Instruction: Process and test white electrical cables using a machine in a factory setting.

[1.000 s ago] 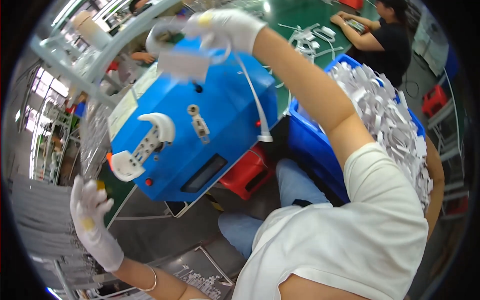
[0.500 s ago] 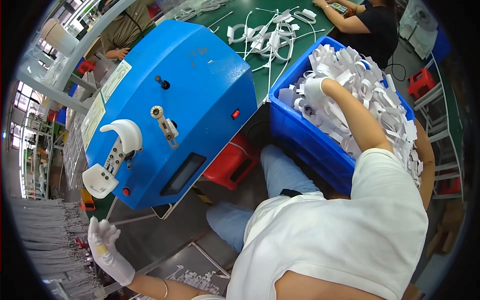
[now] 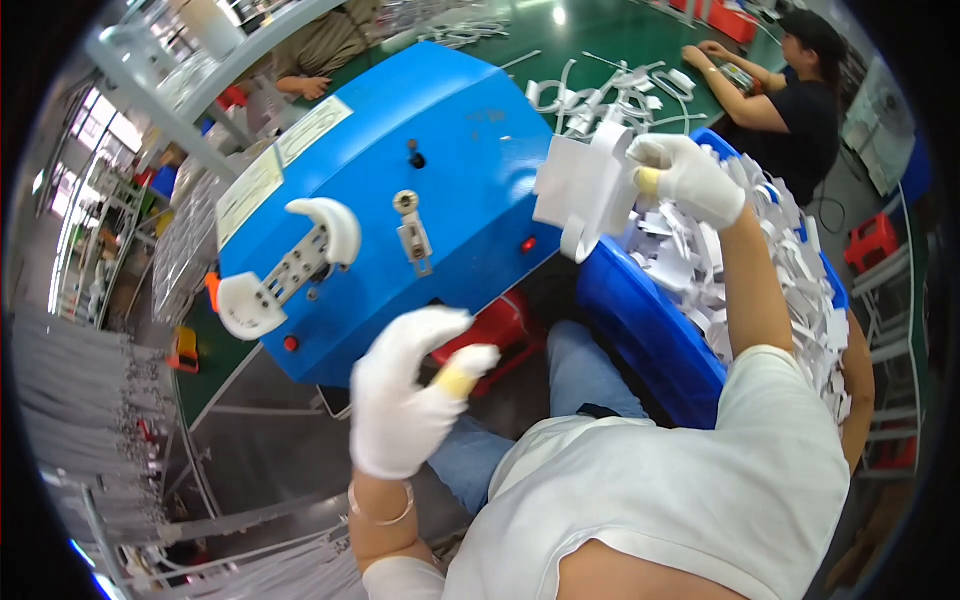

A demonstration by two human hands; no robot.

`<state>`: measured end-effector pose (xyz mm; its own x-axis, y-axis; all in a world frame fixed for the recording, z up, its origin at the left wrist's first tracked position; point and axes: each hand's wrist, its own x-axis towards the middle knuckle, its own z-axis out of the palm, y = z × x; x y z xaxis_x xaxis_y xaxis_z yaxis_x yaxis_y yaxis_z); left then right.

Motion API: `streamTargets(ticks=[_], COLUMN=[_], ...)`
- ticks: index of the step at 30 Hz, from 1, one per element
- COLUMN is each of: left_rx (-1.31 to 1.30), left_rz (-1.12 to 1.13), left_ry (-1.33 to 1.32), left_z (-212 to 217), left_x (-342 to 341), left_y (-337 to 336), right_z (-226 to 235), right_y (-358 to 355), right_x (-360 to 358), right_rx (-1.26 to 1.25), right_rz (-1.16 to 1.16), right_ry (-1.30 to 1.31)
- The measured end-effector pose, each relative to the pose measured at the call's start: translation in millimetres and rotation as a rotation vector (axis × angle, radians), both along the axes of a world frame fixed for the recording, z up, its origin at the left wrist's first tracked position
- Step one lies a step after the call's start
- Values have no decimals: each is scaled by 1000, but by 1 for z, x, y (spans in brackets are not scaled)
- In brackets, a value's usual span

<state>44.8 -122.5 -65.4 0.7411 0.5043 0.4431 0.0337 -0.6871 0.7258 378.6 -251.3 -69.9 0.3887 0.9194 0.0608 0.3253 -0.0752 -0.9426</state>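
My right hand [image 3: 692,182], in a white glove with a yellow band, is closed on a few white paper strips [image 3: 578,185] with a flat panel and curled ends. It holds them above the near left corner of a blue bin [image 3: 650,325], which is heaped with similar white strips [image 3: 690,262]. My left hand [image 3: 403,400], also gloved, is empty, thumb and fingers spread apart. It hovers before the lower front edge of a blue machine [image 3: 475,190]. On the machine's face sit a white curved winding holder [image 3: 342,235] and a small metal arm with a roller [image 3: 412,235].
Coiled white cables [image 3: 610,100] lie on the green table [image 3: 530,45] behind the machine. A person in black [image 3: 800,125] works at its far right; another person's hand [image 3: 303,86] shows at far left. Grey cables [image 3: 80,400] hang at left. A red stool [image 3: 500,340] stands below.
My right hand has come up out of the bin with white paper strips in it. My left hand has moved right and up from the hanging cables to the machine's front. The view has shifted.
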Motion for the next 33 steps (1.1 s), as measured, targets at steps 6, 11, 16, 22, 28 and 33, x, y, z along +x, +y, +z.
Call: streamTargets(ticks=[6,11,16,22,28,33], left_rx=[58,88,357,57,335,369], left_rz=[218,692,817,796,667,785], left_ry=[-384,-515,-385,-457,-337,-255], left_z=[-12,33,53,37,11,-31], left_x=[29,-10,-31,-36,-59,-83], left_y=[-4,41,74,83,89,77], right_z=[10,28,38,34,33,-8], right_y=[47,84,128,155,156,113], right_x=[-90,-136,-161,-171,-163,-177], right_rx=[138,273,692,683,484,784], right_rz=[241,328,132,179,253,23], right_ry=[377,215,-293,-245,-188,-157])
